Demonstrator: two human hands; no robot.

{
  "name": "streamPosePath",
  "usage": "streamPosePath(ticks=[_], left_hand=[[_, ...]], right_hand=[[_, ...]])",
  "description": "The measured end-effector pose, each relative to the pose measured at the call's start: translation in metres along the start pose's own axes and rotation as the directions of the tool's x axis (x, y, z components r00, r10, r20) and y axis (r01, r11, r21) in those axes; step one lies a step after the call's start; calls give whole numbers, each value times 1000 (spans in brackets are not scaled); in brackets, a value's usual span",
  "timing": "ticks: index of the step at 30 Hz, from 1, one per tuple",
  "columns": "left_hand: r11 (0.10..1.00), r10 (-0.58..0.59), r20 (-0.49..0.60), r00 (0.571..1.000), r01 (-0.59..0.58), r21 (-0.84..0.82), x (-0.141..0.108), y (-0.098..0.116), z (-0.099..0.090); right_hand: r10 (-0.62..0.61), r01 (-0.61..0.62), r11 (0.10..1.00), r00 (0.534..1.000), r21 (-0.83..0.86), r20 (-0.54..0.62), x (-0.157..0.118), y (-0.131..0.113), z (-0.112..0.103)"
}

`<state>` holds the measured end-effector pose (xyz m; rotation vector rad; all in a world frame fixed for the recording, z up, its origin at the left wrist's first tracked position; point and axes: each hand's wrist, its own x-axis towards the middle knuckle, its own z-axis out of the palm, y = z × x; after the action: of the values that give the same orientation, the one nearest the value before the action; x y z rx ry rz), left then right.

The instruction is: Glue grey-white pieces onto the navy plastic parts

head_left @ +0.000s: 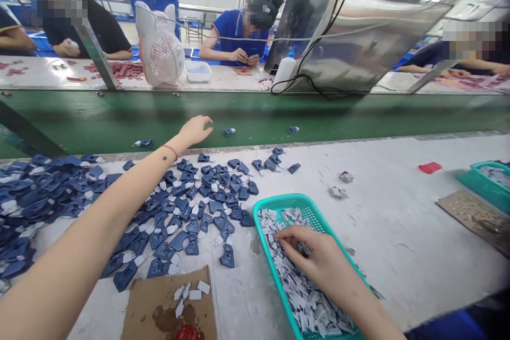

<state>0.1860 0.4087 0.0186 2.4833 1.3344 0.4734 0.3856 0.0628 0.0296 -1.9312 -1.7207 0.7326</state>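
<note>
My left hand [195,130] reaches over the green conveyor belt [255,111], its fingers apart and holding nothing. Just right of its fingertips lies a small dark blue plastic part [229,132] with a white tip. My right hand [306,247] is down in a teal plastic basket [305,199] full of small grey plastic pieces [314,303]. Its thumb and forefinger pinch at one of these pieces; the other fingers are partly hidden. Below my left arm spreads a heap of blue plastic parts [215,191], many with white tips.
Cardboard [139,308] at the front bears several white pieces [195,295] and a red round object [188,332]. A second teal basket [478,186] and a red piece [429,168] lie right. Across the belt are co-workers, a white fan [159,45] and a metal panel [358,37].
</note>
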Motion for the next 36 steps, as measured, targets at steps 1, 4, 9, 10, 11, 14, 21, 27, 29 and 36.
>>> streamPosePath(ticks=[1, 4, 9, 10, 11, 14, 21, 27, 29, 36], left_hand=[[1000, 26, 13, 1000, -26, -17, 7, 10, 8], [997, 49, 44, 998, -46, -64, 21, 31, 29], [979, -44, 74, 996, 58, -194, 23, 43, 42], [968, -72, 74, 995, 87, -235, 20, 42, 40], [953, -101, 72, 992, 117, -280, 17, 41, 37], [871, -190, 80, 978, 206, -447, -1, 39, 22], [497, -291, 215, 932, 340, -798, -96, 49, -33], [251, -278, 324, 904, 394, -884, -202, 57, -73], [155, -283, 357, 890, 410, -899, -234, 57, -81], [103, -375, 240, 896, 297, -949, -340, 50, -69]], right_hand=[[-12, 12, 1000, 1000, -17, 13, 0, 0, 0], [-47, 50, 997, 997, -57, 58, 2, -3, 0], [-63, 69, 994, 996, -83, 71, 5, -7, 1], [-55, 61, 994, 996, -86, 70, 5, -8, 0], [-43, 49, 995, 997, -85, 67, 5, -9, 0], [2, 1, 999, 998, -54, 57, 4, -11, 0], [47, -46, 994, 999, 95, -16, 8, -10, 8], [80, -72, 987, 996, 140, -50, 14, -10, 16], [102, -90, 983, 993, 161, -67, 15, -12, 18], [198, -137, 950, 960, 282, -199, 5, -26, 15]])
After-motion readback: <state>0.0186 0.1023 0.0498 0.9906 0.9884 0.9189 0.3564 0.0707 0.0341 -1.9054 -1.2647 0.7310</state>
